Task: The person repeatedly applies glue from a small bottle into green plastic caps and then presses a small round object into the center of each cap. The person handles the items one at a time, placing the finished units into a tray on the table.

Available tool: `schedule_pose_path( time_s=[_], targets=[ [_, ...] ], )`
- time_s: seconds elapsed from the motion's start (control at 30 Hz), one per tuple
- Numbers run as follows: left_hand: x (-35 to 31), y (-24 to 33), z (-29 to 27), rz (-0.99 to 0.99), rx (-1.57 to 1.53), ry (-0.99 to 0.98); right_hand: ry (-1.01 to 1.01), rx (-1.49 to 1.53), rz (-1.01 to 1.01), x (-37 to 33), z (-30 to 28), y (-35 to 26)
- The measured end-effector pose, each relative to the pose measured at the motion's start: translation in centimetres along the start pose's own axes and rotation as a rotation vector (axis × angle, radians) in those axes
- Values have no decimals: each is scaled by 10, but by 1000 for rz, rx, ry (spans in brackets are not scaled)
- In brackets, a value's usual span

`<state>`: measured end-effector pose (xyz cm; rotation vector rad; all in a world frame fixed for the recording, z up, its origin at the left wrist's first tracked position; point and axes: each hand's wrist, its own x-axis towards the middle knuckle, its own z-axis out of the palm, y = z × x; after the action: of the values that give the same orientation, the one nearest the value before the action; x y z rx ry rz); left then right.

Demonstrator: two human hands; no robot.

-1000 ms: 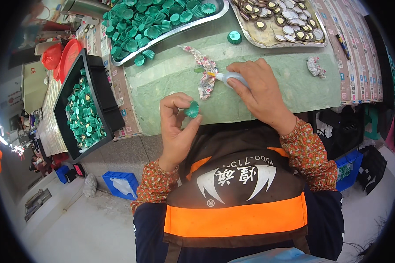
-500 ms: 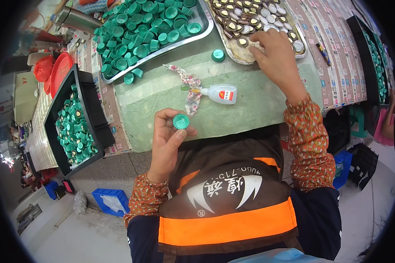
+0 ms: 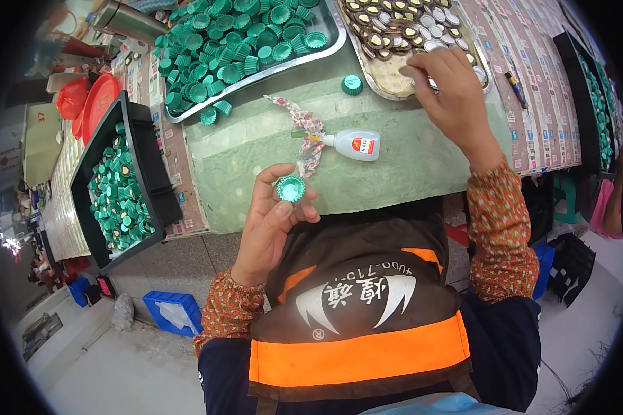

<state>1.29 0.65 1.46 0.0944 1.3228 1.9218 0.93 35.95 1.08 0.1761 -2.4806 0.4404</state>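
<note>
While the left hand (image 3: 270, 221) pinches one green cap (image 3: 291, 188), the right hand (image 3: 457, 90) reaches to the discs (image 3: 394, 21)

Although many pieces look filled, plenty seems left. At 9 o'clock a black bin (image 3: 145, 138) holds a heap of caps, several showing pale-and-brown faces, which I judge done. Near the centre, the pinched cap faces up, held between thumb and fingers, and shows no brown disc, so it looks only partway along.

Toward 2 o'clock, the right hand's fingers are bent close together at the disc tray (image 3: 384, 72); whether they grip anything, I cannot tell.

Counted: two hands, one cap held, one squeeze bottle (image 3: 353, 144) lying just off centre at 1 o'clock, its nozzle on one floral cloth (image 3: 310, 123), and one lone cap (image 3: 351, 84) beyond them on the counter's green sheet (image 3: 394, 183). Two loose caps (image 3: 214, 111) sit beside the metal cap tray (image 3: 284, 70) at 11 o'clock. Caps and discs in the two trays are too crowded to count.
</note>
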Motion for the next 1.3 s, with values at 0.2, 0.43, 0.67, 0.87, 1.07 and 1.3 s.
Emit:
schedule_pose_path(
  time_s=[0.2, 0.43, 0.67, 0.87, 1.07, 1.3],
  targets=[
    [3, 3, 4, -77, -4, -46, -187, 107, -192, -40, -29, -29],
    [6, 0, 2, -82, -11, -83, -210, 100, -94, -72, -27, -12],
    [7, 1, 6, -142, -108, -24, -268, 171, 265, -77, -27, -43],
    [7, -4, 0, -153, -233, -15, -284, 87, 274, -80, -23, -51],
    [9, -9, -3, -175, -392, -55, -274, 192, 249, -71, -28, -64],
    [7, -11, 1, -230, -443, -77, -271, 540, 81, -43, -23, -118]
  ],
)
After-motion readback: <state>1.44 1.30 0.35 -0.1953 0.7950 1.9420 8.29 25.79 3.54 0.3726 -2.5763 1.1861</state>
